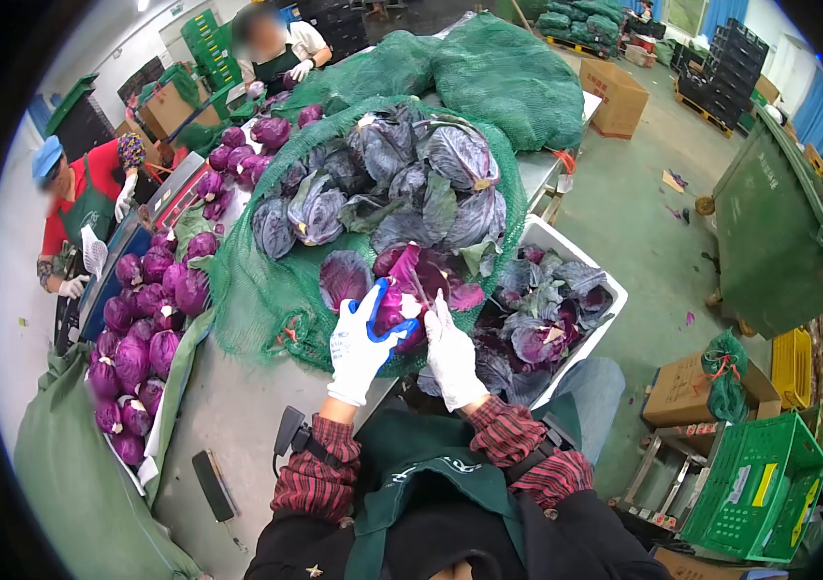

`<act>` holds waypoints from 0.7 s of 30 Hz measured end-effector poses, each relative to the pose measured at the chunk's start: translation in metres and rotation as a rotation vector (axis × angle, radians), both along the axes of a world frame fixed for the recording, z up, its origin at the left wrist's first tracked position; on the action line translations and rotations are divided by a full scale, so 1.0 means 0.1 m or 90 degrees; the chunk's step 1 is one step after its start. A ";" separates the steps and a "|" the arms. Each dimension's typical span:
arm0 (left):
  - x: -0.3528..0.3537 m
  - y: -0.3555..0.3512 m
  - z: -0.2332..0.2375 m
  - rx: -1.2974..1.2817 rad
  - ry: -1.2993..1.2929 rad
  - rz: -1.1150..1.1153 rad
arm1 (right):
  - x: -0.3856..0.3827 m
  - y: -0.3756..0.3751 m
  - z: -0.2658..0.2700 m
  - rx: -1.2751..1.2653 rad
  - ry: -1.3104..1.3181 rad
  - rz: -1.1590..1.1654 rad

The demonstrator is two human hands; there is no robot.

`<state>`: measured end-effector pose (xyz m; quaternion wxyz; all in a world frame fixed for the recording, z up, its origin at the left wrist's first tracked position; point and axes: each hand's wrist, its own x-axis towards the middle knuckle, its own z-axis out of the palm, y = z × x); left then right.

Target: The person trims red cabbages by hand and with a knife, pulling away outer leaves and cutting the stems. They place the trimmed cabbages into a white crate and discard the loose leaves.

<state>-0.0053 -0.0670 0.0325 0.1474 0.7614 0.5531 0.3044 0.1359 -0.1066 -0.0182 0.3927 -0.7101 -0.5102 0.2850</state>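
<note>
My left hand (363, 346), in a white glove with blue coating, is wrapped round the near left side of a red cabbage (398, 307). My right hand (452, 356), in a white glove, presses its fingers against the right side of the same cabbage, by a loose purple leaf (414, 273). My right fingertips are partly hidden. Just beyond lies a heap of dark, unpeeled red cabbages (411, 169) in an opened green mesh sack (271, 300). Below and right, a white bin (614, 302) contains stripped outer leaves (537, 319).
Trimmed purple cabbages (145, 309) are piled at left, near a black-handled tool (214, 485) on the metal table (266, 406). Two co-workers stand at the left and back. Full mesh sacks (513, 77) lie behind; a green wheeled bin (783, 222) and green crate (757, 488) stand right.
</note>
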 end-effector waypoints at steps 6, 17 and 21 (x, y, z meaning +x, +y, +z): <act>-0.03 0.21 -0.14 0.076 -0.003 -0.047 | 0.05 0.13 -0.41 0.216 -0.120 -0.071; -0.38 0.36 -0.37 -0.344 -0.544 -0.243 | 0.63 0.25 -0.47 0.130 -0.009 -0.190; -0.27 0.33 -0.43 -0.173 -0.359 -0.250 | 0.50 0.11 0.50 0.132 -0.137 0.017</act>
